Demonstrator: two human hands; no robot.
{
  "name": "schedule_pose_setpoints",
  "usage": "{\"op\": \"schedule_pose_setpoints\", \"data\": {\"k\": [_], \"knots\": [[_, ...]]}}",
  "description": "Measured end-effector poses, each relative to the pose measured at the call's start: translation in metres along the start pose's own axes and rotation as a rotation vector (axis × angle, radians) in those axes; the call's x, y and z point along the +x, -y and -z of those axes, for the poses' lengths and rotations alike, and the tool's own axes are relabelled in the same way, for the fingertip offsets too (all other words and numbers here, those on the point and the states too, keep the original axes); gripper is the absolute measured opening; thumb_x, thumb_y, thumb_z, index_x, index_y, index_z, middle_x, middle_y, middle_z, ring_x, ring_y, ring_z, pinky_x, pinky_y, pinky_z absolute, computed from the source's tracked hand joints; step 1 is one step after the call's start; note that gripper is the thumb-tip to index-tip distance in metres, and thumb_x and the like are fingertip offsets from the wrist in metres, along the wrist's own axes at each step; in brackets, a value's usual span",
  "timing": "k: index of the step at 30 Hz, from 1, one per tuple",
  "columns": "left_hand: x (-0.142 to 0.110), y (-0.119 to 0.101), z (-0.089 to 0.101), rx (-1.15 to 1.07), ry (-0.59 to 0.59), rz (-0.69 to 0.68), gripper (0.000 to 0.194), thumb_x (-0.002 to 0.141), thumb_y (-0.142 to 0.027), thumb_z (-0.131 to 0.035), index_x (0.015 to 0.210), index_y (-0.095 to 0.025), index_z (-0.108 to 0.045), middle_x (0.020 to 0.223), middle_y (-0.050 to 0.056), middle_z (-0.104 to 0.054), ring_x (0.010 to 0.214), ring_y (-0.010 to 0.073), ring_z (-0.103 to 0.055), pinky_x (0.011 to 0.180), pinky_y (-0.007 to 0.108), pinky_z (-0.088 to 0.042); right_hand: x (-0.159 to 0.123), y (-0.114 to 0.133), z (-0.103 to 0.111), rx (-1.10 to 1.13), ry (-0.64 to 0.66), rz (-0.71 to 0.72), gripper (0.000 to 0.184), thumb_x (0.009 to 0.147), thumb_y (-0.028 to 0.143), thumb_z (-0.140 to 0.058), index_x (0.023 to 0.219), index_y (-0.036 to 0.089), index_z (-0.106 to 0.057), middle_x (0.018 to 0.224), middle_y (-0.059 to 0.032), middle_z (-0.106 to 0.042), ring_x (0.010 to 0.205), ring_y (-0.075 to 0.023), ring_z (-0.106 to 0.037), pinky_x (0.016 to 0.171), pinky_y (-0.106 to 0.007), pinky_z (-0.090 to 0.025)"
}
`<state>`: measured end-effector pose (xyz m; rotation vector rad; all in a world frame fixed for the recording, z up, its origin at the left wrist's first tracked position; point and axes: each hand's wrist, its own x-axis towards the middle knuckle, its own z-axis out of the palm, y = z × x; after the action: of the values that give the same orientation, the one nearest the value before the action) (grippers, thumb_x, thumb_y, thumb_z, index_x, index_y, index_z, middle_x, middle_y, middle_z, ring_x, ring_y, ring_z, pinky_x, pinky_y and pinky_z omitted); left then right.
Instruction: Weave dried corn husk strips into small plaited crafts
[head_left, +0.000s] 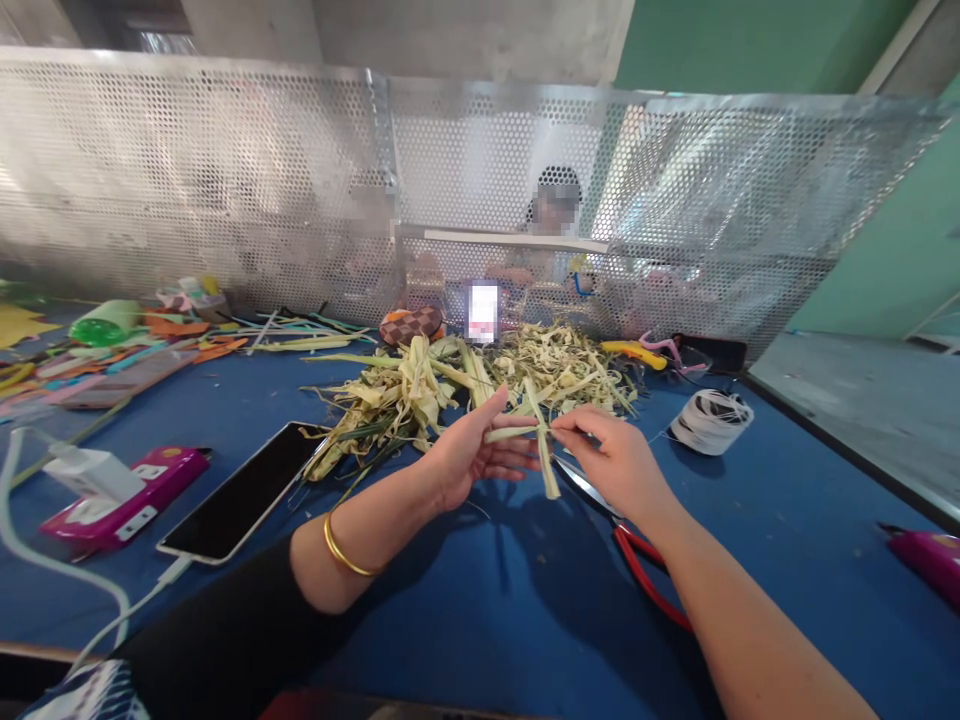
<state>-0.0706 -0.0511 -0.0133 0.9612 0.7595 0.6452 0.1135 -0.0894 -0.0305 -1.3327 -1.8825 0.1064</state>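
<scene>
My left hand (476, 450) has its palm turned to the right, thumb raised and fingers stretched out. Two pale dry husk strips, which look like corn husk, cross (543, 428) just beyond its fingertips. One strip lies along the fingers of that hand; the other runs steeply up and down. Closed in a pinch at the crossing is my right hand (611, 455), with its fingertips on the strips. Below it, scissors with red handles (649, 575) lie on the blue table, partly hidden by my right hand and forearm.
Behind my hands are heaps of dry husk (409, 395) and shredded husk (566, 370). A white string spool (710, 420) stands right. At left lie a phone (244, 492) on a cable and a purple power strip (124, 500). A perforated metal screen (480, 160) crosses the back; people sit beyond.
</scene>
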Motion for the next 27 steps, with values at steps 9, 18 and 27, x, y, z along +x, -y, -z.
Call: {"op": "schedule_pose_setpoints", "data": {"k": [9,18,27], "knots": [[0.002,0.007,0.000,0.104,0.028,0.054,0.017,0.079,-0.028,-0.065,0.079,-0.011,-0.066,0.078,0.008,-0.072,0.056,0.0110,-0.064,0.050,0.018,-0.048,0.001,0.010,0.002,0.020,-0.040,0.097,0.016,0.088,0.025,-0.049,0.084,0.021,-0.064,0.085,-0.0041,-0.065,0.082,-0.0193,-0.060,0.077,-0.033,-0.043],[0.005,0.006,0.000,-0.196,0.072,0.054,0.014,0.085,-0.023,-0.057,0.083,-0.011,-0.064,0.063,0.001,-0.065,0.044,0.0058,-0.055,0.040,0.014,-0.043,0.004,0.008,0.002,0.366,0.043,-0.142,0.014,0.079,0.033,-0.060,0.085,0.022,-0.068,0.097,-0.0039,-0.068,0.093,-0.0202,-0.061,0.085,-0.033,-0.043],[0.007,0.014,0.000,-0.046,0.036,0.053,0.017,0.082,-0.023,-0.062,0.072,-0.010,-0.065,0.068,0.007,-0.069,0.048,0.0062,-0.057,0.045,0.014,-0.044,0.000,-0.004,-0.015,-0.251,0.000,0.204,0.021,0.086,0.020,-0.051,0.072,0.020,-0.067,0.075,-0.0054,-0.068,0.081,-0.0209,-0.058,0.088,-0.040,-0.036]]}}
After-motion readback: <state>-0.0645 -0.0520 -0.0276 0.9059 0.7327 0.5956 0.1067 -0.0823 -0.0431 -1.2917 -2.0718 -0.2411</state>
